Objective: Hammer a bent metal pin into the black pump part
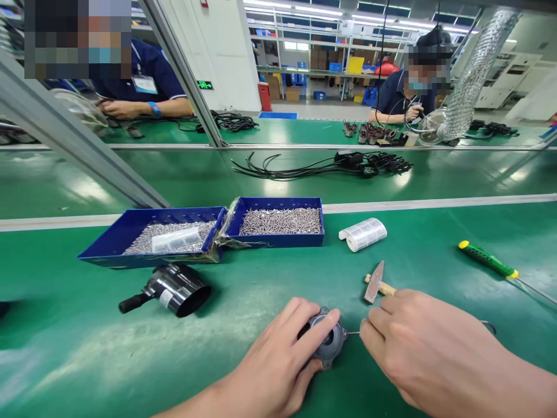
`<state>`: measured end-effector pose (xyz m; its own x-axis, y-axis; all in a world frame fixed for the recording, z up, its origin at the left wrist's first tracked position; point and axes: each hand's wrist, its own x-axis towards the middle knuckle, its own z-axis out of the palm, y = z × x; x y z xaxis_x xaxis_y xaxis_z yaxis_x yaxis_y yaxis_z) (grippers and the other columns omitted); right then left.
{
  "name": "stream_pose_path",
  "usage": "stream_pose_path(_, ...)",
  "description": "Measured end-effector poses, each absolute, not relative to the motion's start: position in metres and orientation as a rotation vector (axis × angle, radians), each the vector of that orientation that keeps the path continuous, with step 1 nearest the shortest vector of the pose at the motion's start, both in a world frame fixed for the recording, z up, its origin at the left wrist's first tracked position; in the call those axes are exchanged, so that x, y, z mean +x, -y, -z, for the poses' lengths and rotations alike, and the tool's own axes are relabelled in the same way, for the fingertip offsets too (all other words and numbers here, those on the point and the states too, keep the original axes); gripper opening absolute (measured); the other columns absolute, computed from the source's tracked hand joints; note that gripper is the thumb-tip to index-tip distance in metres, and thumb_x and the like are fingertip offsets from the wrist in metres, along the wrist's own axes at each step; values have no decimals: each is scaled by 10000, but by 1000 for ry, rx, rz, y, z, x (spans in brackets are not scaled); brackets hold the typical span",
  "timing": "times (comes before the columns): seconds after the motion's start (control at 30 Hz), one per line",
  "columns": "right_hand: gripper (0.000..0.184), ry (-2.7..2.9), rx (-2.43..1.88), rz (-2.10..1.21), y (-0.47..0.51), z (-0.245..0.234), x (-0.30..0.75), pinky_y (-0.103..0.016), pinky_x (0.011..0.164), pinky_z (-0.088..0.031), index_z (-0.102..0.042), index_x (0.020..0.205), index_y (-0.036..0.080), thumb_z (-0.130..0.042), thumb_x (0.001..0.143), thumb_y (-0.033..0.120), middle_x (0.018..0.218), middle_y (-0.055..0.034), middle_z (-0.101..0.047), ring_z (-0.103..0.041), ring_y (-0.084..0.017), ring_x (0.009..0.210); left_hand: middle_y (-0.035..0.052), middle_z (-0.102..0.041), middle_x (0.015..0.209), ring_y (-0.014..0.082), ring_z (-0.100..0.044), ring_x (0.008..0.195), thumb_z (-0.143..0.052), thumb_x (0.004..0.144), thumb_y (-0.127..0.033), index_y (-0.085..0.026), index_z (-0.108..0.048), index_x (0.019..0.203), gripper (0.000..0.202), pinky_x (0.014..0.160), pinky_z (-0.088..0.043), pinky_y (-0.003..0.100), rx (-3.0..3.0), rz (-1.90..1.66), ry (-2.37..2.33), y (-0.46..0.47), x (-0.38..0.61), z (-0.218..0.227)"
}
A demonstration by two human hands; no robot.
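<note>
My left hand [281,360] is curled over a small round grey metal part [331,343] near the front edge of the green bench, thumb and fingers wrapped round it. My right hand [418,348] is closed in a pinch just right of the part, holding a thin metal pin or tool [353,333] whose tip touches the part's side. A small hammer [376,283] lies right behind my right hand.
Two blue trays of screws [281,222] [130,244] stand behind, a black cylindrical housing [176,288] lies left, a white roll [363,233] and a green-handled screwdriver [487,259] right. Beyond, a belt carries black cables [331,165]; two other people work at the far bench.
</note>
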<state>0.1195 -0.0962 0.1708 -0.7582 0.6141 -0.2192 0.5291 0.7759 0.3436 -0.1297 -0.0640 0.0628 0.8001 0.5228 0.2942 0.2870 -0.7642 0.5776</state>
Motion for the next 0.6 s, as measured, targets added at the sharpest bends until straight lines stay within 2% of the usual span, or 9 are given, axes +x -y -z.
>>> stream_pose_path(0.2,109,-2490,801,-157,88,-182,108,-461,464,-446,-677,803,220,-677,786,113,676,-76,-655,-552,-296,473,196,-518,1282,312,-486,1075,-476,918,-10,-190,-361,1597,713,882,-595,534,2446,-632,-593,64,-129,-62)
stream_pose_path(0.3,173,-2468,784,-90,83,-187,97,-513,527,-525,-664,738,226,-667,768,55,673,-61,-660,-541,-292,472,195,-507,1301,313,-474,1108,-486,919,-5,-177,-369,1591,704,921,-580,540,2437,-616,-600,65,-129,-62)
stream_pose_path(0.4,232,-2438,762,-1,76,-194,85,-568,590,-562,-638,653,235,-721,815,91,619,-34,-627,-527,-284,464,189,-504,1304,307,-473,1132,-510,945,-26,-167,-396,1571,652,953,-564,534,2421,-564,-619,65,-129,-62)
stream_pose_path(0.53,333,-2406,749,47,68,-201,78,-472,525,-517,-603,591,237,-791,857,165,557,-9,-585,-481,-243,430,180,-526,1278,293,-502,1101,-512,985,-61,-173,-420,1555,587,925,-569,513,2440,-546,-641,64,-130,-62)
stream_pose_path(0.6,415,-2517,802,35,68,-200,81,-401,508,-452,-547,522,235,-832,816,163,493,0,-537,-446,-208,408,195,-520,1318,324,-513,1156,-563,1015,-152,-179,-432,1547,548,961,-560,564,2473,-561,-634,63,-132,-63)
